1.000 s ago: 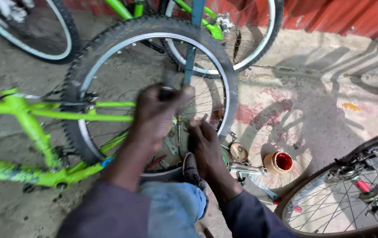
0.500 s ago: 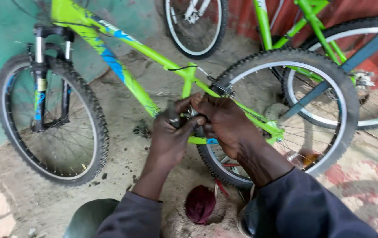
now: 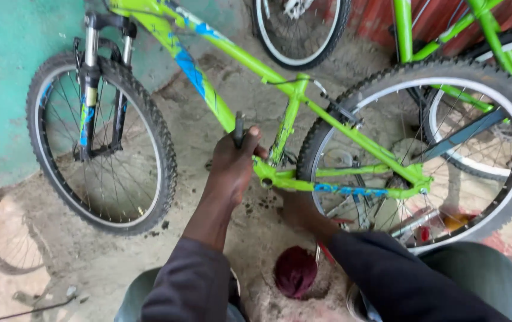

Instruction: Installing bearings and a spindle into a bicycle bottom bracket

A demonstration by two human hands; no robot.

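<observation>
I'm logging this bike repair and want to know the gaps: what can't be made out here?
Head view:
- Right hand: mostly hidden behind the green frame; grip unclear.
- Dark tool in the left hand: only its tip shows.
- Rear wheel: cut by the right edge.
- Parts behind the spokes: too small to tell.

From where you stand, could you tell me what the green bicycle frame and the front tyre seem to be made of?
The green bicycle frame looks like metal tubing under glossy lime paint with blue patches; welded-looking joints suggest this. The front tyre looks like matt black rubber, with knobbly tread blocks. The left hand grips a dark handle beside the frame.
</observation>
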